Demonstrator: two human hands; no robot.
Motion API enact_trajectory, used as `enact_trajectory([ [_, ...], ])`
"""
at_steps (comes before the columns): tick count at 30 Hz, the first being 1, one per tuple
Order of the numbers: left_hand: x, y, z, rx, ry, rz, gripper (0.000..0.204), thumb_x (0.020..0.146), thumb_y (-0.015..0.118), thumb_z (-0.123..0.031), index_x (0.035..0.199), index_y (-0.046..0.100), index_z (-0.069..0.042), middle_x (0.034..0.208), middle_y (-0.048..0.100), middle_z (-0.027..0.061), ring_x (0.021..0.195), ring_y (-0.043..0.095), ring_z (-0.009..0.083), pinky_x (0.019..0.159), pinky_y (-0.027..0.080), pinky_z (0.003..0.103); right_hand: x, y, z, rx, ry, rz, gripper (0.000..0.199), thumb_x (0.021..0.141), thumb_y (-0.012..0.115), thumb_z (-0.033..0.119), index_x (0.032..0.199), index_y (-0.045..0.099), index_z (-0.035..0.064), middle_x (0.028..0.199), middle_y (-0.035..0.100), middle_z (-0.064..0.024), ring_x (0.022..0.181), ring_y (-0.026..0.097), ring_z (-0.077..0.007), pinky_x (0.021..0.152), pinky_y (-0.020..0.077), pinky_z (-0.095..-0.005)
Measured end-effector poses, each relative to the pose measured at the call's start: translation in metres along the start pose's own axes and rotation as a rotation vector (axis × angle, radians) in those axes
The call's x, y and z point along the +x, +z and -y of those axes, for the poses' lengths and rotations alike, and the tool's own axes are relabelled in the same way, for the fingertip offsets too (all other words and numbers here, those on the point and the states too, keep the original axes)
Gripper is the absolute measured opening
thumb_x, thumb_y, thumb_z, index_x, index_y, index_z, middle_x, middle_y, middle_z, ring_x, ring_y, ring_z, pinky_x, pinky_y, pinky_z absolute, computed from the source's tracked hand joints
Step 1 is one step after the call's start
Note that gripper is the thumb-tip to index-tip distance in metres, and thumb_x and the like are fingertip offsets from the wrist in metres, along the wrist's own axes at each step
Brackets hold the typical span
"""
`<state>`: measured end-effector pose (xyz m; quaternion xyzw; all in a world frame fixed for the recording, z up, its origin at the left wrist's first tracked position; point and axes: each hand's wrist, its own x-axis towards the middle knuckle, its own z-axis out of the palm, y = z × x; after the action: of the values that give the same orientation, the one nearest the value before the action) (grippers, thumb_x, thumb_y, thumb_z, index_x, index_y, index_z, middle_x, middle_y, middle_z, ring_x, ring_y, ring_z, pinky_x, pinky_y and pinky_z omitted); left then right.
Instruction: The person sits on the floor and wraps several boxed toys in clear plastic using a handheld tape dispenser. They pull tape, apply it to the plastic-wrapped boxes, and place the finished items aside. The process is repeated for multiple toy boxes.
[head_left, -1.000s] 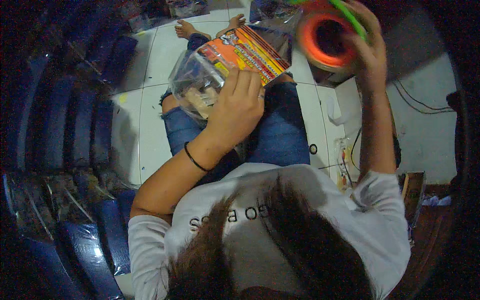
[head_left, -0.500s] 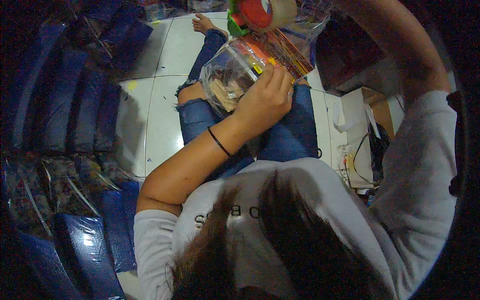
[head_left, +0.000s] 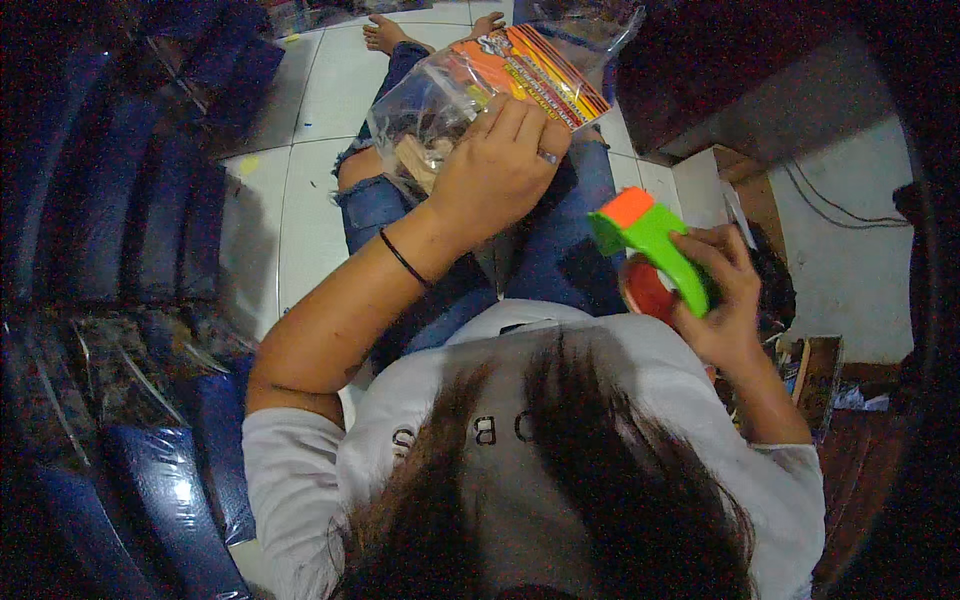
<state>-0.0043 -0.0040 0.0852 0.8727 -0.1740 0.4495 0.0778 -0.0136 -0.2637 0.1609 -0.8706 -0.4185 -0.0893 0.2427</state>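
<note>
Pinching clear bag (head_left: 402, 108), left grip (head_left: 500, 165); contents (head_left: 414, 162) blurred. Right grip (head_left: 725, 300) holding tape dispenser (head_left: 655, 235), roll (head_left: 648, 290) partly hidden.

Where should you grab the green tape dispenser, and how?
I'd grip the tape dispenser by its green frame, coming from the person's right, as the right hand does. The frame is a narrow, curved band that fingers can probably wrap around, and its orange end points up and left, away from that hand.
</note>
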Motion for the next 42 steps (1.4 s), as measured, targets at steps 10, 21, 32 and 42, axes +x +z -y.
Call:
enact_trajectory([
  [10, -0.031, 0.049, -0.004, 0.921, 0.645, 0.739, 0.056, 0.086, 0.045, -0.027, 0.137, 0.042, -0.007, 0.148, 0.031, 0.0132, 0.14, 0.021, 0.026, 0.116, 0.007, 0.043, -0.008, 0.101, -0.104, 0.235, 0.079, -0.066, 0.043, 0.064, 0.062, 0.011, 0.106, 0.063, 0.0035, 0.104, 0.056, -0.0167, 0.097, 0.057, -0.033, 0.086, 0.0457, -0.0365],
  [21, 0.036, -0.087, 0.086, 0.308, 0.395, 0.529, 0.031, 0.075, 0.059, -0.022, 0.106, 0.059, -0.019, 0.117, 0.057, 0.0013, 0.114, 0.051, 0.0199, 0.112, 0.02, 0.052, -0.059, 0.206, -0.261, -0.55, 0.567, -0.535, 0.065, 0.074, 0.072, 0.025, 0.128, 0.046, 0.0011, 0.127, 0.047, -0.0211, 0.122, 0.04, -0.0373, 0.102, 0.0336, -0.0431],
  [32, 0.126, -0.074, 0.116, 0.374, 0.105, 0.55, 0.019, 0.083, 0.062, -0.024, 0.082, 0.062, -0.005, 0.074, 0.063, 0.0132, 0.069, 0.062, 0.0303, 0.066, 0.048, 0.037, 0.088, 0.26, -0.083, 0.592, 0.344, 0.405, 0.136, 0.053, 0.084, 0.052, 0.145, -0.001, -0.0006, 0.149, -0.004, -0.0299, 0.14, 0.001, -0.0387, 0.113, 0.0122, -0.0454],
  [42, 0.098, -0.132, 0.177, 0.012, -0.809, 0.354, 0.032, 0.091, 0.061, -0.028, 0.077, 0.062, 0.001, 0.069, 0.059, 0.0011, 0.063, 0.052, 0.01, 0.058, 0.041, 0.027, 0.121, 0.173, -0.202, 1.157, 0.404, -0.138, 0.019, 0.088, 0.058, 0.02, 0.101, 0.058, 0.0054, 0.072, 0.057, -0.0016, 0.062, 0.051, -0.0109, 0.054, 0.0424, -0.0259],
])
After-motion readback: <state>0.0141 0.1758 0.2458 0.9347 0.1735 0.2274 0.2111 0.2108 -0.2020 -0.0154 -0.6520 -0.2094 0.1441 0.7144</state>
